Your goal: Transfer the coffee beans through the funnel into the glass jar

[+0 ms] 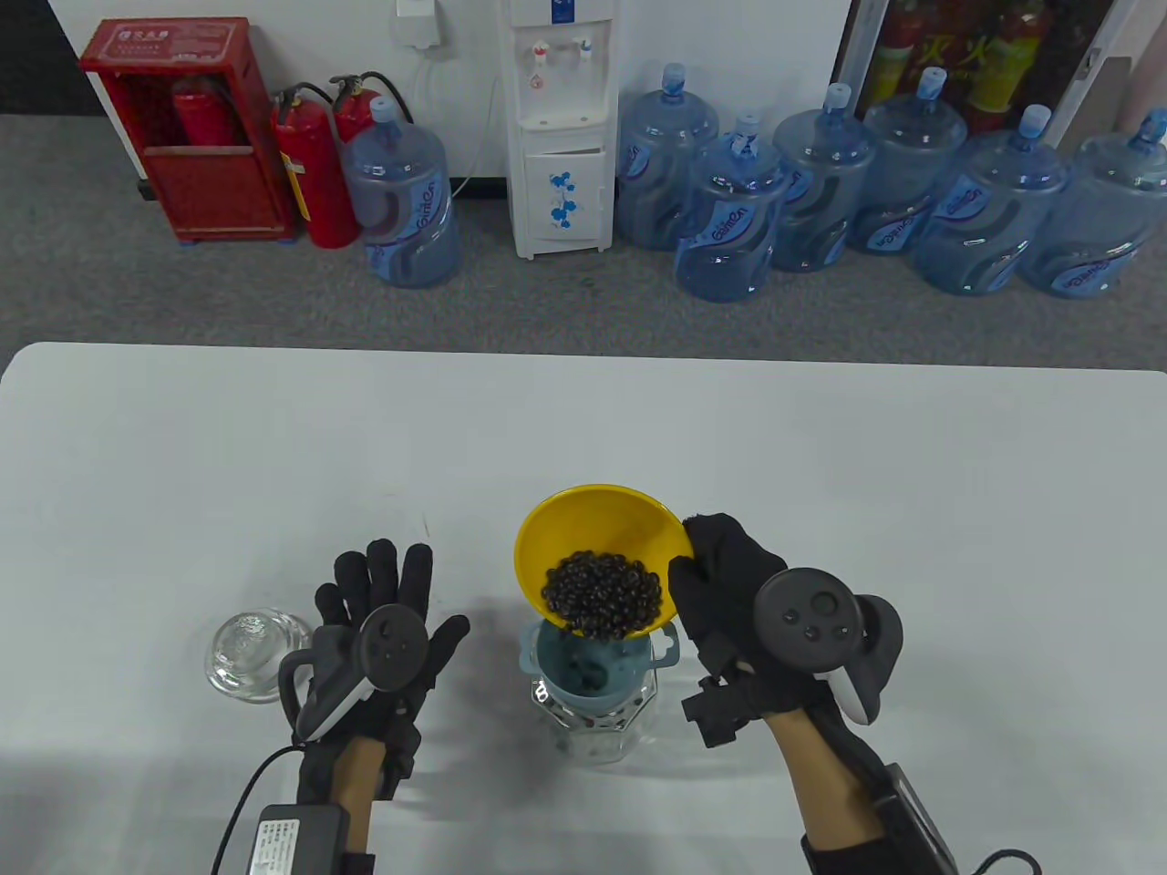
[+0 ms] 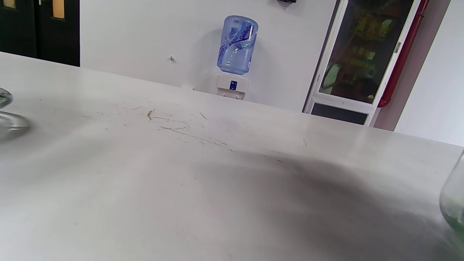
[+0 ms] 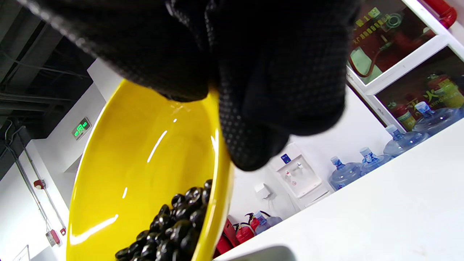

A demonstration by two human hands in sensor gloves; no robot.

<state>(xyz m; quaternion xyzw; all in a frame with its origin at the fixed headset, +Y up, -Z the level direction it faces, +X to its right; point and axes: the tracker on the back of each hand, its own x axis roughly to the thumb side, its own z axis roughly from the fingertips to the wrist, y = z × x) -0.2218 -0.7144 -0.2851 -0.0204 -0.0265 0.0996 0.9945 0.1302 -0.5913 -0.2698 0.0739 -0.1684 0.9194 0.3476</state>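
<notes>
My right hand (image 1: 720, 570) grips the rim of a yellow bowl (image 1: 583, 529) and holds it tilted over a blue funnel (image 1: 583, 670) that sits in the mouth of a glass jar (image 1: 597, 725). Dark coffee beans (image 1: 602, 594) are heaped at the bowl's lower edge above the funnel; a few lie inside the funnel. In the right wrist view the gloved fingers (image 3: 261, 90) pinch the yellow bowl's rim (image 3: 145, 156), with beans (image 3: 174, 224) at the bottom. My left hand (image 1: 383, 602) lies flat and open on the table, left of the jar, holding nothing.
A glass lid (image 1: 251, 652) lies on the white table (image 1: 273, 456) just left of my left hand. Its blurred edge shows at the left of the left wrist view (image 2: 7, 119). The jar's edge shows at that view's right (image 2: 453, 199).
</notes>
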